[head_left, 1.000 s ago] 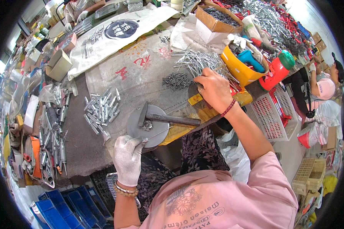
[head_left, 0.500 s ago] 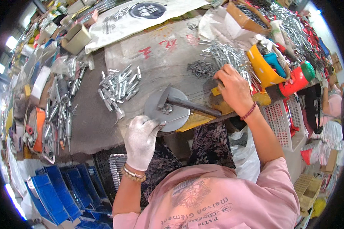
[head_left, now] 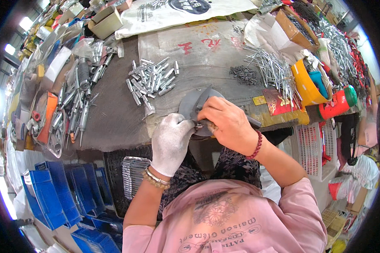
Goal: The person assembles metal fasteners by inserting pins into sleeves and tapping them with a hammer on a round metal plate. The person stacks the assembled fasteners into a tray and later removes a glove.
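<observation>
A workbench seen from above. At its right side, a yellow bucket (head_left: 303,86) holds a teal object (head_left: 318,84) and pale cloth; behind it, an open cardboard box (head_left: 285,21) contains dark pieces too small to make out. Below the bench's right edge, a white plastic basket (head_left: 309,154) has red items in it. Blue bins (head_left: 50,198) stand at lower left; their contents cannot be made out.

Both forearms reach up from the lower edge, and the hands meet over a grey round plate (head_left: 187,104) at the bench's near edge. The left hand (head_left: 169,141), in a white glove, is on edge with its fingers curled; thumb and forefinger are pinched on a small metal piece (head_left: 199,125). The bare right hand (head_left: 230,126) arches palm down, fingers bent toward the same piece; whether they clamp it cannot be told. Beneath that hand lies a hammer (head_left: 204,96), partly hidden. Silver metal tubes (head_left: 152,80) are piled beyond the left hand; thin rods (head_left: 274,71) lie beside the bucket.
</observation>
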`<act>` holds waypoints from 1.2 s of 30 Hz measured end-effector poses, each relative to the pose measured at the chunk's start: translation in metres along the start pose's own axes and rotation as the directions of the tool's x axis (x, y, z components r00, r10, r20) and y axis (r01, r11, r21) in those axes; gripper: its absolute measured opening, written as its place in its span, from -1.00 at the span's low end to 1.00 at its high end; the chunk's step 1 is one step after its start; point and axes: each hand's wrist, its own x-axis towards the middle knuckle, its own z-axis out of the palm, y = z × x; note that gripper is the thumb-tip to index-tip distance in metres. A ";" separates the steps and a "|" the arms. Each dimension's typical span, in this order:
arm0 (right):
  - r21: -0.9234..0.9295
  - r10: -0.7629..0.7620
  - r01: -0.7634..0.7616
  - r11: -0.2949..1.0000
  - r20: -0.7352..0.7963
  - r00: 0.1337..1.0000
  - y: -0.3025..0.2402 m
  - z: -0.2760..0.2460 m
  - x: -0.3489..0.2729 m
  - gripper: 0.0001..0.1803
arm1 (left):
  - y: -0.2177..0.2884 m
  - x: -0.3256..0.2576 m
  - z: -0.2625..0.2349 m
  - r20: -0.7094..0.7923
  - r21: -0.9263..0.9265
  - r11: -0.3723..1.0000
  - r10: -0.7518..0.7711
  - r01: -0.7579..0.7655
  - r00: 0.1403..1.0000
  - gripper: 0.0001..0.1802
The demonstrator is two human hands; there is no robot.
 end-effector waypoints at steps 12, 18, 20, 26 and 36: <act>-0.057 0.040 -0.039 0.998 0.021 0.999 0.003 -0.002 -0.010 -0.79 | 0.004 0.007 0.005 0.015 -0.024 1.000 0.021 -0.021 1.000 -0.83; -0.306 -0.075 0.063 0.950 -0.029 0.997 0.001 0.005 -0.025 -0.85 | 0.010 0.004 0.012 0.028 -0.088 0.996 -0.005 0.007 1.000 -0.79; -0.353 -0.067 0.065 0.933 0.008 0.998 -0.006 0.001 -0.031 -0.84 | 0.014 -0.001 0.019 0.016 -0.116 0.993 -0.009 0.011 1.000 -0.76; -0.342 -0.020 0.039 0.939 0.059 0.998 -0.004 -0.010 -0.051 -0.73 | 0.019 -0.011 0.032 0.007 -0.157 0.987 -0.018 0.019 1.000 -0.85; -0.337 0.268 -0.239 0.911 0.041 0.963 0.010 -0.045 -0.046 -0.40 | 0.007 -0.013 0.024 0.018 -0.157 0.985 -0.064 0.066 0.998 -0.81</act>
